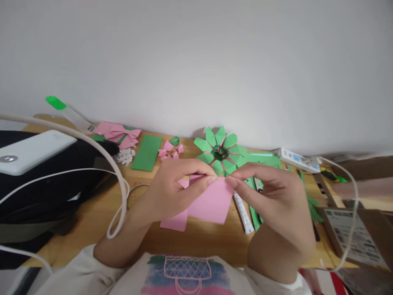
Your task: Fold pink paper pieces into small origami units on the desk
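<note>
A sheet of pink paper [211, 203] hangs between my two hands, gripped along its upper edge. My left hand [184, 184] pinches that edge near the middle between thumb and fingers. At the upper right corner my right hand [270, 192] pinches the same sheet. Another pink paper piece [175, 221] shows below my left hand, partly hidden by it. Behind the hands stands a ring of folded green paper petals with pink edges [230, 141]. A white tube [244, 213] lies under the right hand's fingers.
A green paper rectangle [147, 152], small folded pink pieces [170, 150] and white scraps [125, 156] lie at the back left. A power strip [297, 159] sits back right, a cardboard box [356, 237] at right. White cable [115, 164] loops across the left, near a power bank [37, 151].
</note>
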{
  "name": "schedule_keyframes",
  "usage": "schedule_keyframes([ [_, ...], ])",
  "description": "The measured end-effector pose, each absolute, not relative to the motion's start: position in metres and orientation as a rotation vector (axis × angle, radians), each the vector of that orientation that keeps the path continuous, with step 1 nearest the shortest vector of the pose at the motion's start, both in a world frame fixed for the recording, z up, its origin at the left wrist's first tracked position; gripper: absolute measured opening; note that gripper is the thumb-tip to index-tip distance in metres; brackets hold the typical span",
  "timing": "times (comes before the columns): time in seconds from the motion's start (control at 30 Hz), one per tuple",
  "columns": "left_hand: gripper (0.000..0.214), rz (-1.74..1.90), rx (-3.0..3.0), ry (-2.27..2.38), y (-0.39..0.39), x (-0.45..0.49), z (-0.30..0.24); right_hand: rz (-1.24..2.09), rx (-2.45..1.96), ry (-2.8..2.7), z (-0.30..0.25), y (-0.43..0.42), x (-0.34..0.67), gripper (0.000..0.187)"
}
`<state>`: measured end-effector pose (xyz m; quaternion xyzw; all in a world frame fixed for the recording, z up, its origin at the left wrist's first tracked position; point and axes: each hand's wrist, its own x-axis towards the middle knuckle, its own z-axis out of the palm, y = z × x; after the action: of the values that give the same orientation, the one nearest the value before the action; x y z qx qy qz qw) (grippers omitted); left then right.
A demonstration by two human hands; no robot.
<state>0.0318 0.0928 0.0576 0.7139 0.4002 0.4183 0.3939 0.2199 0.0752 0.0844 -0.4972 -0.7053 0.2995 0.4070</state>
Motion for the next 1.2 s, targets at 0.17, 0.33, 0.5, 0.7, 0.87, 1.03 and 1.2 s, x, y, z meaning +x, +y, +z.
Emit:
schedule_keyframes([
  [0.17,0.018,1.036,1.824,0.952,0.091,0.034,0.061,0.715,-1.214,-1.809,0.086,0.071,0.221,0.011],
  [0.33,0.017,1.018,1.762,0.916,0.089,0.022,0.059,0.781,-1.223,-1.789,0.085,0.066,0.239,0.011],
  [0.5,0.013,1.127,1.51,1.004,0.088,0.01,0.05,0.838,-1.272,-1.632,0.077,0.064,0.256,0.011],
  [0.7,0.02,0.96,1.333,0.944,0.085,0.028,0.046,0.989,-1.276,-1.555,0.066,0.074,0.245,0.01],
  [0.87,0.012,1.06,1.255,1.091,0.086,0.042,0.042,1.06,-1.218,-1.479,0.061,0.078,0.234,0.019],
  [1.03,0.018,1.266,0.992,1.093,0.092,0.042,0.039,1.193,-1.207,-1.525,0.051,0.074,0.236,0.015],
  [1.2,0.021,1.145,1.107,1.06,0.09,0.04,0.039,0.965,-1.261,-1.401,0.048,0.074,0.232,0.01],
])
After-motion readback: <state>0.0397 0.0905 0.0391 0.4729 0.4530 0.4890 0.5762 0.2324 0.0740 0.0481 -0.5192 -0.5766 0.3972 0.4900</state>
